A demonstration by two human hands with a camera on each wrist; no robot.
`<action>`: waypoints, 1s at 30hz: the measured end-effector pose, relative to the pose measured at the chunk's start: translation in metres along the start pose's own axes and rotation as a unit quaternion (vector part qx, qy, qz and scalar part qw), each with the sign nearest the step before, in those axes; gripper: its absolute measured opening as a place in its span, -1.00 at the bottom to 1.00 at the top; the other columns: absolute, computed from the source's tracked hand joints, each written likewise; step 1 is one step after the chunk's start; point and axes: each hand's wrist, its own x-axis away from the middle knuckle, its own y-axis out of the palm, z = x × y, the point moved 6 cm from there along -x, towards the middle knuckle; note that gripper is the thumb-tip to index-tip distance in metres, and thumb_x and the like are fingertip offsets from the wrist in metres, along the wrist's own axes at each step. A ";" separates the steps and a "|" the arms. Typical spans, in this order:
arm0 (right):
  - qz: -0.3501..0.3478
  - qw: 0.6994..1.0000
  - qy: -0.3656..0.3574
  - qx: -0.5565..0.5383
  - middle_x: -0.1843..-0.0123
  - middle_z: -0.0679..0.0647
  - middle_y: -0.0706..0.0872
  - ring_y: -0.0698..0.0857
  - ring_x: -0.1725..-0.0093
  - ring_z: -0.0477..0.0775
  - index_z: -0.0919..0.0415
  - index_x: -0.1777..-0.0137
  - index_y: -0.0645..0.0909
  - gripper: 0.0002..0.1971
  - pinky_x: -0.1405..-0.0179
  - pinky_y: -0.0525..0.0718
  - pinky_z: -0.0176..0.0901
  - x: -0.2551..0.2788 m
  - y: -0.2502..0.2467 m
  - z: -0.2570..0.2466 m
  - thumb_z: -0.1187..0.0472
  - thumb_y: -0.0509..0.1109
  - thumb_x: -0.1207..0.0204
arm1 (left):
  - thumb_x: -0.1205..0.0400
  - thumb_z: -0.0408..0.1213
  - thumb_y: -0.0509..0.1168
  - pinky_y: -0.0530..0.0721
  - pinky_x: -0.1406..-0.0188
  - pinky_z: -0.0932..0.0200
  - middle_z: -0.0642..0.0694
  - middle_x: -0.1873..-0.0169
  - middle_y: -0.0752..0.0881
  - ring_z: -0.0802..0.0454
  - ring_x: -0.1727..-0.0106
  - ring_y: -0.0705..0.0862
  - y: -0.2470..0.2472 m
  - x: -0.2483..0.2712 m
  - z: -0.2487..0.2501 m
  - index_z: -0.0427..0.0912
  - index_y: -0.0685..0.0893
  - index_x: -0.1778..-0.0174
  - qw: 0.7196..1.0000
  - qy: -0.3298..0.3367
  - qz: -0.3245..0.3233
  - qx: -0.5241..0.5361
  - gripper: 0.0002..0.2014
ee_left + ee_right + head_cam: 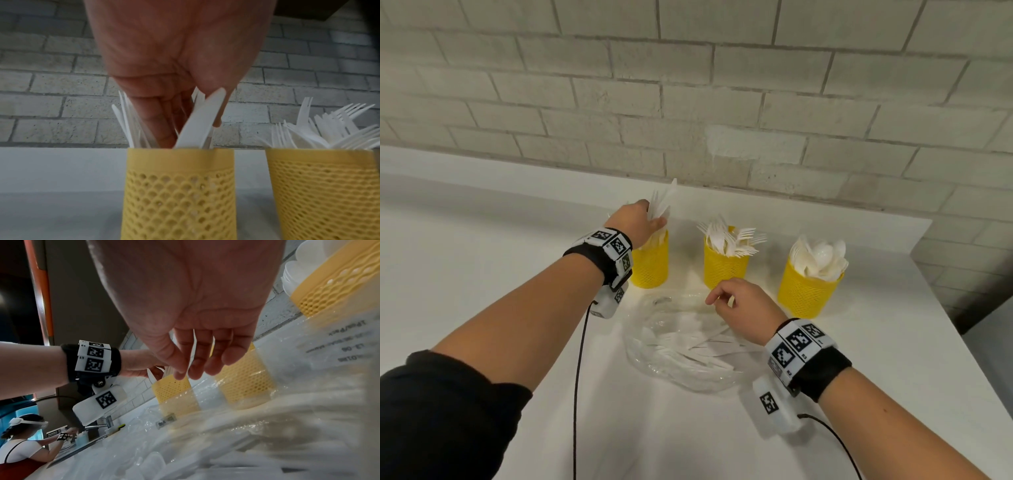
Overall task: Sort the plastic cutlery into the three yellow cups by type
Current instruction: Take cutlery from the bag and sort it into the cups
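Three yellow mesh cups stand in a row by the wall. The left cup [650, 265] [179, 186] holds knives, the middle cup [725, 270] [324, 186] forks, the right cup [808, 291] spoons. My left hand [654, 219] [174, 129] is at the left cup's mouth and grips a bunch of white knives [664, 202] [202, 118], whose lower ends are inside the cup. My right hand [717, 301] [186, 374] hovers over the clear plastic bag [681, 346] of white cutlery, fingers loosely curled and holding nothing that I can see.
The white table [482, 274] ends at a brick wall [688, 102] behind the cups and drops off at the right edge [941, 308]. Black cables [577, 377] hang from both wrists. Another person [22, 447] works far off at a counter.
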 end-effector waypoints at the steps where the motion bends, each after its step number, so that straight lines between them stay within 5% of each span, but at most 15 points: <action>1: 0.002 1.000 0.002 0.001 -0.03 -0.04 0.62 0.48 0.27 -0.22 0.03 -0.01 0.71 -0.80 0.06 0.52 -0.23 0.000 -0.002 0.000 0.23 0.26 -0.55 | -0.66 0.05 0.20 0.57 0.00 -0.04 -0.30 -0.12 0.69 -0.26 -0.12 0.65 -0.001 -0.001 0.000 -0.30 0.51 -0.27 1.000 0.002 0.000 0.001 -0.52; 7: 0.001 1.000 -0.002 0.003 -0.03 -0.03 0.63 0.48 0.28 -0.24 0.02 -0.02 0.70 -0.80 0.04 0.55 -0.22 0.001 -0.003 -0.001 0.22 0.25 -0.56 | -0.63 -0.02 0.29 0.45 0.13 0.05 -0.27 0.07 0.60 -0.25 0.00 0.61 -0.018 0.000 -0.001 -0.34 0.63 -0.08 0.989 0.026 0.097 0.108 -0.61; 11: -0.002 1.000 -0.012 -0.001 0.01 -0.05 0.62 0.48 0.27 -0.25 0.02 -0.01 0.70 -0.80 0.09 0.45 -0.27 0.002 0.001 -0.003 0.24 0.25 -0.56 | -0.61 -0.05 0.31 0.64 0.08 -0.01 -0.22 0.02 0.68 -0.23 0.07 0.68 -0.031 0.002 0.000 -0.25 0.64 -0.11 0.969 0.035 0.154 0.188 -0.67; 17: -0.014 1.000 -0.002 0.007 -0.01 -0.06 0.62 0.49 0.23 -0.22 0.04 -0.03 0.70 -0.78 0.06 0.47 -0.27 0.002 0.004 0.001 0.25 0.24 -0.56 | -0.55 -0.08 0.39 0.67 0.02 0.03 -0.20 -0.10 0.71 -0.16 0.05 0.66 -0.006 0.002 -0.005 -0.21 0.58 -0.28 0.999 -0.028 -0.007 0.037 -0.57; 22: -0.008 1.000 0.001 0.017 -0.03 -0.06 0.62 0.48 0.24 -0.25 0.07 -0.06 0.73 -0.78 0.03 0.45 -0.33 0.001 0.000 0.006 0.27 0.29 -0.54 | -0.47 0.09 0.45 0.66 -0.17 0.03 -0.13 -0.21 0.72 -0.11 -0.12 0.71 -0.012 0.005 -0.001 -0.16 0.56 -0.37 0.997 -0.024 -0.049 0.054 -0.38; 24: -0.032 0.999 -0.001 0.044 -0.10 -0.01 0.64 0.53 0.12 -0.19 0.07 -0.14 0.72 -0.74 -0.05 0.47 -0.33 0.001 0.003 0.007 0.29 0.33 -0.52 | -0.47 0.13 0.43 0.63 -0.18 0.03 -0.07 -0.21 0.69 -0.06 -0.17 0.67 -0.024 0.016 0.004 -0.08 0.55 -0.38 0.998 0.006 0.003 0.068 -0.39; 27: -0.092 0.992 0.014 0.086 -0.35 0.01 0.59 0.54 -0.34 -0.01 0.01 -0.28 0.66 -0.67 -0.36 0.44 -0.25 0.004 0.016 0.010 0.20 0.38 -0.51 | -0.53 0.09 0.36 0.65 -0.03 -0.01 0.01 -0.06 0.64 0.01 -0.04 0.64 -0.041 0.049 0.017 0.03 0.62 -0.19 0.989 0.077 0.116 0.053 -0.63; 30: -0.174 0.978 0.017 0.112 -0.49 -0.04 0.48 0.42 -0.49 0.01 -0.07 -0.44 0.49 -0.40 -0.50 0.39 -0.11 0.012 0.036 0.011 -0.04 0.52 -0.38 | -0.53 0.02 0.35 0.61 0.14 0.12 0.12 0.13 0.64 0.09 0.14 0.63 -0.027 0.087 0.022 0.13 0.65 0.09 0.990 0.097 0.086 0.050 -0.89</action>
